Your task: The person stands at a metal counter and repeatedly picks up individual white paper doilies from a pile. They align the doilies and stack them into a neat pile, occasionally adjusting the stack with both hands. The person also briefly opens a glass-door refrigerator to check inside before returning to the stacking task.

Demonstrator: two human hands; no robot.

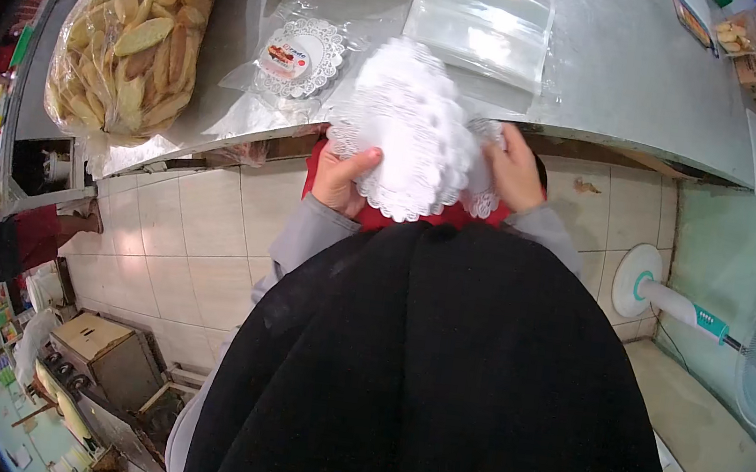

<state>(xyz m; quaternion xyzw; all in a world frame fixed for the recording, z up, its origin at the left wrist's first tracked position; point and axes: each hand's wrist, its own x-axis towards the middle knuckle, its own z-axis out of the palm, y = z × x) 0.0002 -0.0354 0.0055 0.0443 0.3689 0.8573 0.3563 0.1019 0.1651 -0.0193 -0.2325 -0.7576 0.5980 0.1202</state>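
A thick stack of white lace-edged paper doilies point(412, 127) is held at the counter's front edge. My left hand point(346, 175) grips its lower left side, thumb on top. At the stack's right side, my right hand point(517, 172) pinches a thinner part of the doilies point(481, 192) that stands apart from the main stack. On the metal counter point(618, 67), left of the stack, lies a clear plastic packet of doilies point(300, 60) with a printed label. Clear plastic bags point(481, 26) lie flat behind the stack.
A large clear bag of toasted bread slices point(139, 44) sits at the counter's left. A standing fan point(687, 313) is on the right, by the wall. Another person point(9, 240) stands at the far left. A boxy metal appliance point(115, 359) is at the lower left.
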